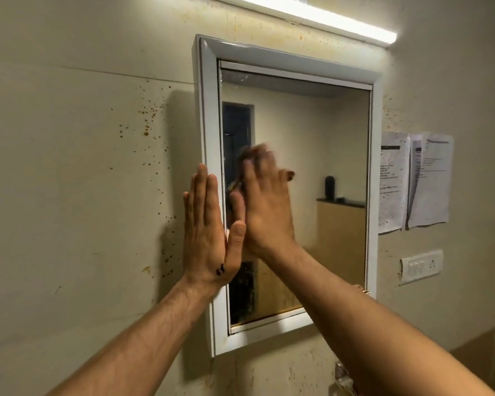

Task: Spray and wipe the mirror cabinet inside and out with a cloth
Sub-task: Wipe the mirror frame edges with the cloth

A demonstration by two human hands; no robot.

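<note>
The right hand (265, 201) is motion-blurred at its fingertips, and print on the papers (415, 181) is too small to read.

- beige wall (83, 167), brown spatter specks left side
- lit tube light (320, 18) along the top
- two printed papers (415, 181) stuck right
- white switch plate (422, 266) below them

Washroom in a shared or institutional building, white-framed mirror cabinet (286, 178) on stained beige wall (83, 167), tube light (312, 15) above, printed notices (415, 178) taped beside, switch plate (422, 265).
</note>
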